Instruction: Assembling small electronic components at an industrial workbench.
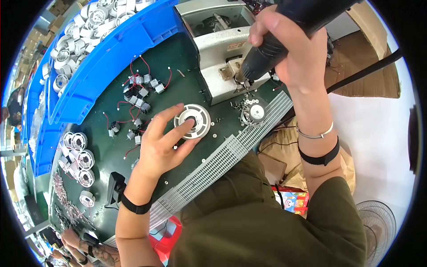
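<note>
My right hand (302, 58) is wrapped round a black electric screwdriver (265, 57), held tilted with its nose down at the front of a metal screw feeder (222, 46). The bit's end is hard to make out there. On the green bench, my left hand (156, 149) grips a white round plastic housing (203, 116) with spoke-like slots. One finger lies over its dark centre, and the thumb presses on the near rim. To its right, several small white pieces and screws lie around a round clear dish (256, 112).
Small motors (140, 104) with red wires lie behind my left hand. Blue bins (120, 49) hold many white housings. More housings (85, 159) stand at the left. A white perforated strip (213, 162) runs along the bench edge. A co-worker's hands (75, 242) show at lower left.
</note>
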Motion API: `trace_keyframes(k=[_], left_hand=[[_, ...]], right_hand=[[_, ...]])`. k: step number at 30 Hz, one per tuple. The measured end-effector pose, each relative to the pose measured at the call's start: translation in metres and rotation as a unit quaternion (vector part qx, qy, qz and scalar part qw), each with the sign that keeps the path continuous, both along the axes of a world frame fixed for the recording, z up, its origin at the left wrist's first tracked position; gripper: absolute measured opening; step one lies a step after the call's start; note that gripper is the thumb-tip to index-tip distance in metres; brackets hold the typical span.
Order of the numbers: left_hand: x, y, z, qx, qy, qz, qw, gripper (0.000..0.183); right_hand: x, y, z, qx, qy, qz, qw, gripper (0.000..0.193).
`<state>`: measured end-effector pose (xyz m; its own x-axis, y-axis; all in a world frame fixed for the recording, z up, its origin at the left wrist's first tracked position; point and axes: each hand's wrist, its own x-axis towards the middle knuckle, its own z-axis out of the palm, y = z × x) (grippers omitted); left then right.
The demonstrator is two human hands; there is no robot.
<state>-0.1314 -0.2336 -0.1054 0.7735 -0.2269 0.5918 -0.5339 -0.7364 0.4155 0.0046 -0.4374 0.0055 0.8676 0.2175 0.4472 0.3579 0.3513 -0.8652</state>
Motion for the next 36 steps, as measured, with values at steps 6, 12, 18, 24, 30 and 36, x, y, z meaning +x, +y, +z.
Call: trace_keyframes(k=[6,12,18,24,30,36], left_hand=[[-0.004,0.001,0.001,0.004,0.010,0.006,1.000,0.038],[-0.005,0.001,-0.001,-0.002,0.005,0.011,1.000,0.037],[-0.004,0.000,-0.004,-0.019,0.012,0.010,1.000,0.038],[-0.005,0.001,-0.006,-0.024,0.013,0.014,1.000,0.038],[-0.005,0.000,-0.008,-0.033,0.005,0.008,0.999,0.039],[-0.005,-0.002,-0.006,-0.027,0.007,0.014,1.000,0.038]], right_hand=[[-0.003,0.002,-0.007,0.018,0.013,-0.001,1.000,0.042],[-0.008,0.002,-0.004,0.029,-0.007,-0.004,1.000,0.041],[-0.005,0.001,-0.007,0.029,-0.001,-0.013,0.999,0.041],[-0.003,0.003,-0.009,0.030,-0.012,-0.011,0.999,0.039],[-0.006,0.004,-0.012,0.028,-0.004,-0.030,0.999,0.039],[-0.023,-0.003,-0.013,0.015,-0.004,-0.039,0.999,0.041]])
